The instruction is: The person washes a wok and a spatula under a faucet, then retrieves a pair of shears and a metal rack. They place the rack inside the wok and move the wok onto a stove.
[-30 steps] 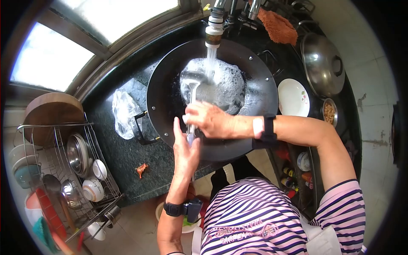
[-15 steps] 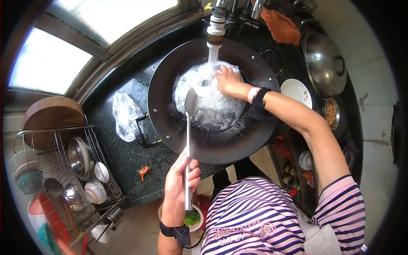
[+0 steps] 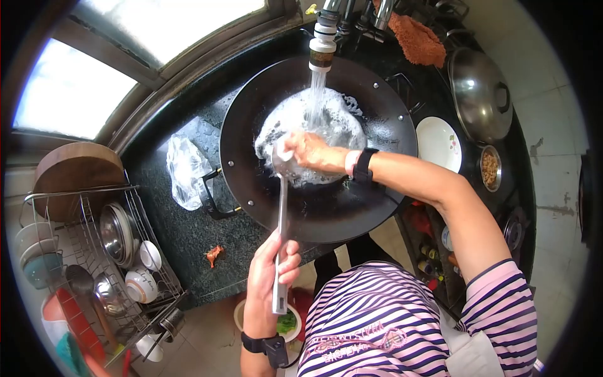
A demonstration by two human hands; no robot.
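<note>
1. A dark stone counter runs under a bright window, with a wide black wok set in its middle beneath a tap; water runs from the tap into suds in the wok's bowl
2. A wire dish rack at the left holds bowls, a steel lid and cups, with a round wooden board behind it
3. A steel wok lid lies at the right, an orange cloth near the tap, a white plate just beside the wok's rim and a small bowl of nuts next to the plate
4. A crumpled clear plastic bag lies on the counter left of the wok
5. A long steel spatula reaches from below the wok's near rim up into the suds
6. The left hand is closed round the spatula's handle
7. The right hand is curled over the spatula's blade, pressing a pale wad against it; what the wad is cannot be told
</note>
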